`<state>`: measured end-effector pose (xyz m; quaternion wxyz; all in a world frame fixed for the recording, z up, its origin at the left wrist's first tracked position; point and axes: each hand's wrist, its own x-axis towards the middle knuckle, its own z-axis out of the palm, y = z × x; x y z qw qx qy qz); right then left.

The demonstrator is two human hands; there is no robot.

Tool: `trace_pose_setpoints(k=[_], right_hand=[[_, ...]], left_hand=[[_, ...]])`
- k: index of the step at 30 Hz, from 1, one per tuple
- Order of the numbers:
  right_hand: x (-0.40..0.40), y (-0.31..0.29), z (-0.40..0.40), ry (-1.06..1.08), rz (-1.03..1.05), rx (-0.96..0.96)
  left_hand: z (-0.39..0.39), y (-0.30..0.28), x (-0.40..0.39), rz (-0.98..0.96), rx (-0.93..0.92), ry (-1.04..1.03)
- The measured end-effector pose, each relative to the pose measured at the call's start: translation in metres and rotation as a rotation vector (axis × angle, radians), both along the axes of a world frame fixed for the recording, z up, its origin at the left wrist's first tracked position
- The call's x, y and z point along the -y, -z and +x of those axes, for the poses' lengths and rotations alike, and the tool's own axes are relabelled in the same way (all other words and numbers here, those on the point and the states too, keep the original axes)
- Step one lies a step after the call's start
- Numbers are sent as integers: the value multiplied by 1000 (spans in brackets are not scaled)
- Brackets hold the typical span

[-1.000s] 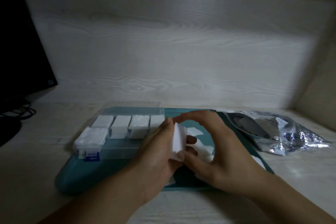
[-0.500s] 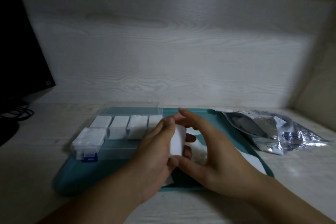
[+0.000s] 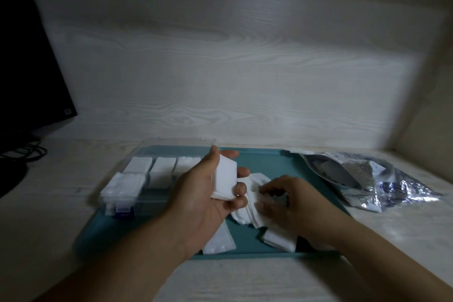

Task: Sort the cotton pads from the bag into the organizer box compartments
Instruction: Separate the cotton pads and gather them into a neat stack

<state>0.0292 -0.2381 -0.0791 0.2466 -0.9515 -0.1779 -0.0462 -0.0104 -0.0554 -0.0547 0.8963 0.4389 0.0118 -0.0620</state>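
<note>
We hold a stack of cotton pads [image 3: 225, 179] in our left hand [image 3: 206, 193], thumb on the far edge and fingers curled round the near side, so the stack stands on edge above the teal tray [image 3: 264, 159]. Our right hand [image 3: 289, 201] lies palm down on the loose pads [image 3: 247, 203] scattered on the tray just right of the left hand; its fingertips press into this pile, but motion blur prevents us from telling whether they pinch a pad. Further pads lie flat near the tray's front edge, one below the left hand [image 3: 219, 240] and one below the right wrist [image 3: 279, 240].

The clear organizer box [image 3: 137, 179] sits on the left part of the tray, lid open, with white pads filling the visible compartments. The silver bag [image 3: 367, 176] lies on the counter [image 3: 49, 203] to the right of the tray, mouth toward it. A dark monitor [image 3: 27, 68] stands at the far left.
</note>
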Motion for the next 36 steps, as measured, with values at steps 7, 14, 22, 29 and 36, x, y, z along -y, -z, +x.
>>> trace_pose_setpoints(k=[7,14,22,29,36], right_hand=[[-3,1,-4,48,238,90],[9,-21,2,80,645,67],[19,-11,13,217,394,144],[30,-27,1,119,-154,145],[32,-40,-17,-39,-443,-154]], left_hand=[[2,4,0,37,4,-17],[2,4,1,31,28,0],[2,5,1,77,48,-19],[2,3,1,79,10,-61],[5,9,3,101,7,-83]])
